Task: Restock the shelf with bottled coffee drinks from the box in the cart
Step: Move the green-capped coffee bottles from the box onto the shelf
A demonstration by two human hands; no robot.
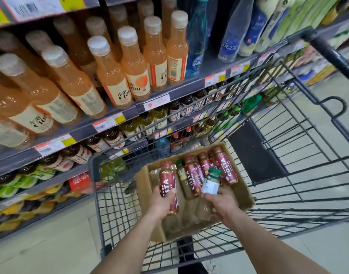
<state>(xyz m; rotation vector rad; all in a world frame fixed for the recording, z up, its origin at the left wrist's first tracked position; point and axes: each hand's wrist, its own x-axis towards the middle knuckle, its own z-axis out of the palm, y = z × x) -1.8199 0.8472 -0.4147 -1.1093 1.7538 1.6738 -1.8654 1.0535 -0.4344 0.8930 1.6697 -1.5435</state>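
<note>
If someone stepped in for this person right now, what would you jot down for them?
The left hand grips a red Costa bottle and the right hand grips a green-capped bottle, both over the cardboard box in the cart.
Several other Costa bottles lie in the box.
Done: one bottle in each hand.
Left: place these on the shelves, then the rest. Coffee's slot unclear.

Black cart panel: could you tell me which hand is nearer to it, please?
Right. The right hand is below-left of the black panel; the left hand is farther left.
</note>
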